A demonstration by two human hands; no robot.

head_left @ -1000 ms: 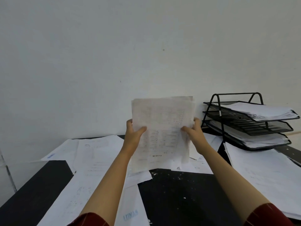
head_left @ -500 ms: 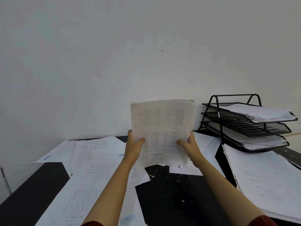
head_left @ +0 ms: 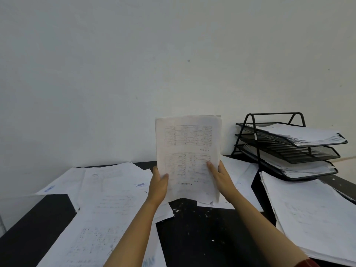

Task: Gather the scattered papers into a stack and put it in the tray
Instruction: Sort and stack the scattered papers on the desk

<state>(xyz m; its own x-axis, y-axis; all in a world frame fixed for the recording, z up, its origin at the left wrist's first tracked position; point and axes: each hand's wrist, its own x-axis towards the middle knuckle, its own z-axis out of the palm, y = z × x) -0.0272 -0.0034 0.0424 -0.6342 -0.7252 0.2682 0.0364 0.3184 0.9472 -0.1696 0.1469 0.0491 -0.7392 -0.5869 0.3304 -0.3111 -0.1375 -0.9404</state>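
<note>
Both hands (head_left: 189, 183) grip upright rectangular paper stack (head_left: 187, 157); printed tables

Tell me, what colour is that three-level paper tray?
Black wire mesh: the tray shows clearly in the head view, at the right against the wall.

Left hand (head_left: 159, 185): arm extended forward, thumb in front, fingers behind, clamping a sheaf's lower left edge. Right hand (head_left: 221, 179): level opposite, gripping its right edge likewise.
</note>
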